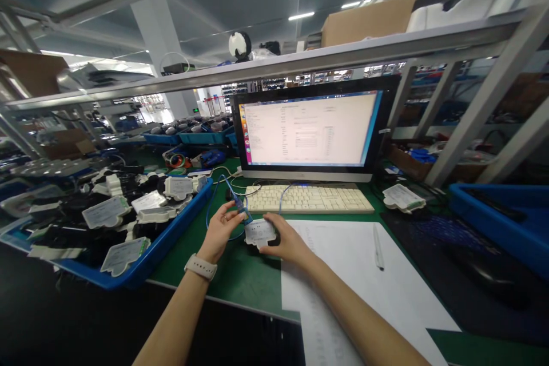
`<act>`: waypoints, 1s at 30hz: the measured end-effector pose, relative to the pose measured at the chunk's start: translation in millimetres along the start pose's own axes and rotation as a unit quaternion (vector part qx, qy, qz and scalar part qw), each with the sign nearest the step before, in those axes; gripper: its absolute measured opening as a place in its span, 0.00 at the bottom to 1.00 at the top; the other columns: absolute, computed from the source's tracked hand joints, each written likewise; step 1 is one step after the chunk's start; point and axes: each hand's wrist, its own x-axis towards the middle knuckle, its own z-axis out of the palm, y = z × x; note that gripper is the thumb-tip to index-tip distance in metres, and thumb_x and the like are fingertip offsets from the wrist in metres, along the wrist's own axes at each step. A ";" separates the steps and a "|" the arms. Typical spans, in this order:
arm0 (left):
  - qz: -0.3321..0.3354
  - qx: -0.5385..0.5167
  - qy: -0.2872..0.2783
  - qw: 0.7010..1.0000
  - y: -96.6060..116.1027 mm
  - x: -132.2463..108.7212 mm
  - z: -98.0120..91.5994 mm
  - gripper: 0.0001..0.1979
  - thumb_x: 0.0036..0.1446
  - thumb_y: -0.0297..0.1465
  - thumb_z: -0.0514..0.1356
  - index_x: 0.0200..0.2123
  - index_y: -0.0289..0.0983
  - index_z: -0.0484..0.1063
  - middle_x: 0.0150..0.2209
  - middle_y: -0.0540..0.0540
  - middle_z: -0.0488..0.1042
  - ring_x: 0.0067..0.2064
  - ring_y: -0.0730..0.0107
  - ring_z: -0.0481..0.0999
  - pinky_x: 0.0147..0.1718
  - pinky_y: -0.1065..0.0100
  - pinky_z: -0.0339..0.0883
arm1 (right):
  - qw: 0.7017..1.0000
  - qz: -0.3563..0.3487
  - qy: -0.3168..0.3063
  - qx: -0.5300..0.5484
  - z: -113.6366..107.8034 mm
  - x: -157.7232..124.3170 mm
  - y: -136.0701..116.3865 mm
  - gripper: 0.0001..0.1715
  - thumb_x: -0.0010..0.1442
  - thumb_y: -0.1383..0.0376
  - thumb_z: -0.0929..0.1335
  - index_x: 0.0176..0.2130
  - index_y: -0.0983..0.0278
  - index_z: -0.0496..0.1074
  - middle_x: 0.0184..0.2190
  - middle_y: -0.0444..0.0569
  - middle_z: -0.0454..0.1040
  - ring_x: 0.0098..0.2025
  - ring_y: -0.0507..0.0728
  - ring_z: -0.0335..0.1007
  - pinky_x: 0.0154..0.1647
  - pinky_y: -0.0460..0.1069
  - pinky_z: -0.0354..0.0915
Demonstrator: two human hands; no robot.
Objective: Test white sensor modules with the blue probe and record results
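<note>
My left hand point(223, 226), with a pale watch on its wrist, is closed on a blue cable connector point(246, 216) at the upper left edge of a white module point(259, 233). The module lies on the green mat point(253, 280), just in front of the keyboard. My right hand point(283, 240) grips the module's right side between thumb and fingers. A blue cable point(209, 209) loops behind my left hand.
A blue bin point(160, 242) of similar modules stands at left. Behind the keyboard point(309, 199) is a lit monitor point(300, 131). Paper sheets point(343, 263) with a pen point(378, 247), another module point(403, 198), a mouse point(484, 271) and a second blue bin point(497, 191) are at right.
</note>
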 end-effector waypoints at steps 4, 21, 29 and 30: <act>0.013 0.016 -0.017 1.000 -0.1 -0.7 1.2 0.32 0.39 0.39 0.69 0.46 0.31 0.64 0.36 0.42 0.76 0.39 0.65 0.76 0.44 0.62 0.67 | 1.000 0.000 0.001 0.002 0.6 -0.4 1.3 0.44 0.40 0.69 0.76 0.55 0.61 0.61 0.56 0.55 0.61 0.58 0.62 0.57 0.58 0.56 0.55; 0.185 0.203 -0.050 0.960 -20.8 -9.0 2.2 0.15 0.49 0.34 0.61 0.40 0.38 0.66 0.37 0.47 0.72 0.42 0.65 0.73 0.46 0.62 0.67 | 1.000 -0.013 -0.001 -0.019 -0.5 0.5 -1.2 0.45 0.40 0.69 0.76 0.55 0.61 0.60 0.54 0.54 0.62 0.57 0.62 0.58 0.57 0.57 0.56; 0.195 0.217 -0.058 0.955 -27.4 -10.8 1.5 0.15 0.52 0.36 0.59 0.42 0.38 0.65 0.38 0.46 0.72 0.42 0.64 0.74 0.44 0.61 0.69 | 0.999 0.003 -0.005 -0.034 -6.5 -2.5 -6.7 0.46 0.42 0.68 0.76 0.57 0.60 0.59 0.58 0.55 0.58 0.61 0.62 0.52 0.60 0.58 0.53; 0.194 0.218 -0.056 0.955 -27.9 -11.1 1.5 0.15 0.52 0.37 0.59 0.42 0.38 0.65 0.38 0.45 0.72 0.42 0.63 0.74 0.44 0.60 0.69 | 0.999 0.005 0.002 -0.039 -12.3 -5.6 -9.9 0.44 0.44 0.67 0.75 0.58 0.59 0.59 0.59 0.55 0.56 0.61 0.62 0.51 0.61 0.59 0.52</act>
